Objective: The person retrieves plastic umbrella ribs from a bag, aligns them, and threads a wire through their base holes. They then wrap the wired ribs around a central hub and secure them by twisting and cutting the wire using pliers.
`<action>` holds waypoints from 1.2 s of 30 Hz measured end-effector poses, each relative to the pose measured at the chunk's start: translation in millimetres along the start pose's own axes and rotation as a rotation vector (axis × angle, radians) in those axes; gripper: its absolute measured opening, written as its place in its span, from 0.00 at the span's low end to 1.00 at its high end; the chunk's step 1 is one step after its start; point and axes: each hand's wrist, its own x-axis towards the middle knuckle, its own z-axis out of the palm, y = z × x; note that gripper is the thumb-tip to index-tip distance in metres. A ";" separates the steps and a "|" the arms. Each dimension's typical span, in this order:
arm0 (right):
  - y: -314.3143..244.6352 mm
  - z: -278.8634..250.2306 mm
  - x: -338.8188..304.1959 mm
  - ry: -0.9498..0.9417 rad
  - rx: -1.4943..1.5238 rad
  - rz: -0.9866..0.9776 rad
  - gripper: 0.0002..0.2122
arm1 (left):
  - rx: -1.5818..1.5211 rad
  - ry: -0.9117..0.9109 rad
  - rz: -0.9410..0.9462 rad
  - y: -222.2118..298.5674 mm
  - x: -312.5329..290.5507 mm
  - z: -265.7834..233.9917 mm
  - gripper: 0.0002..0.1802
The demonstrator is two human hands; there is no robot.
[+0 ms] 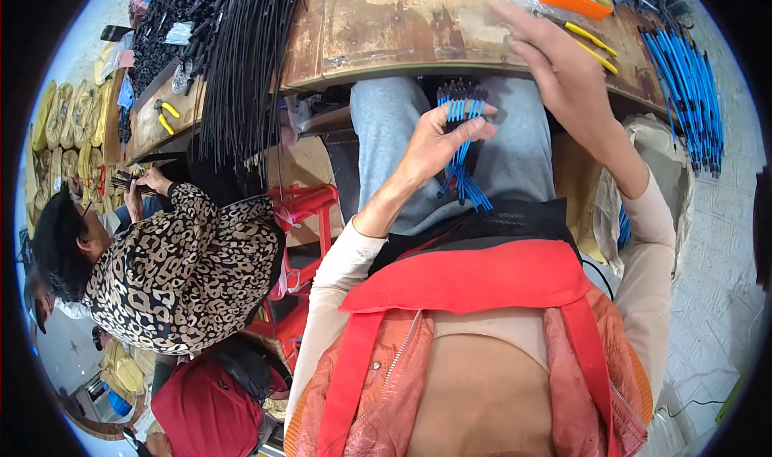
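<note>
Over my lap, my left hand (434,142) is closed around a bundle of thin blue cables with black ends (460,175). The black tips poke out above the fingers, and the blue lengths fan out below the hand. My right hand (563,79) is raised above the near edge of the wooden table, its fingers stretched out and partly blurred, with nothing visible in them. Nearest to it lie cutting pliers with yellow handles (595,47), partly hidden behind the hand.
An orange tray (602,11) sits on the wooden tabletop (386,22). More blue cables (683,95) hang over the table's right edge. Long black cables (253,63) drape at the left, near other yellow-handled pliers (167,115). A co-worker in a leopard-print top (177,272) works beside me, by a red stool (310,232).
</note>
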 end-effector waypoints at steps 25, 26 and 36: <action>-18.1 6.4 -75.6 -0.236 0.124 0.277 0.24 | -0.108 0.028 -0.170 -0.2 -15.2 16.0 0.15; -18.8 6.3 -75.4 -0.237 0.130 0.276 0.23 | -0.108 0.027 -0.168 0.2 -15.5 15.9 0.15; -27.7 -2.8 -64.4 -0.202 -0.227 0.010 0.21 | -0.067 -0.006 -0.125 1.4 -23.3 12.6 0.15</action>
